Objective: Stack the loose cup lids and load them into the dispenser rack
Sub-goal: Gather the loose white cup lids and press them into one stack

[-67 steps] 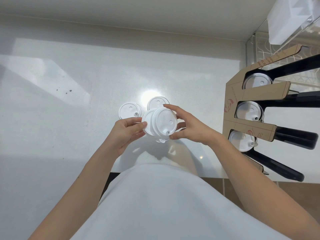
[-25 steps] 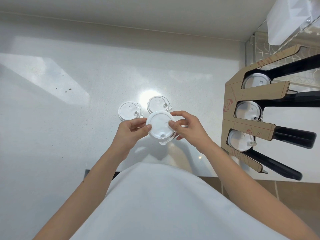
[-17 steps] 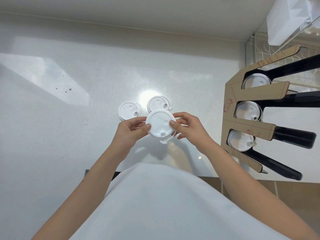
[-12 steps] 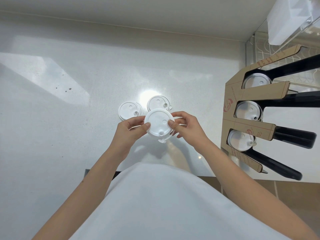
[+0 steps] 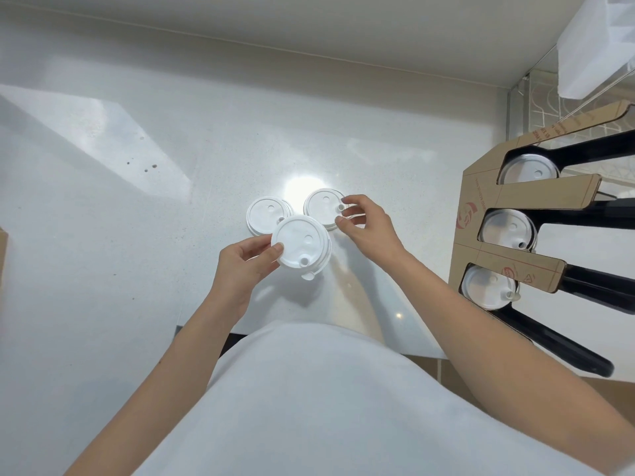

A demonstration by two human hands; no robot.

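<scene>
My left hand [image 5: 245,261] holds a small stack of white cup lids [image 5: 302,247] above the white counter, pinched at its left rim. Two more white lid piles lie on the counter behind it: one at the left [image 5: 266,214] and one at the right [image 5: 323,207]. My right hand [image 5: 367,225] reaches over the right pile, with its fingertips at that pile's right edge and stopper tab. The cardboard dispenser rack [image 5: 515,197] stands at the right, with white lids in three black slots.
The counter's front edge [image 5: 206,329] runs just below my hands. A wall rises behind the counter. A clear box holding white material [image 5: 591,53] sits at the upper right above the rack. Small dark specks [image 5: 144,166] mark the counter at the left.
My right hand has let go of the held stack and moved back and right to the right-hand pile on the counter. My left hand alone keeps the stack.
</scene>
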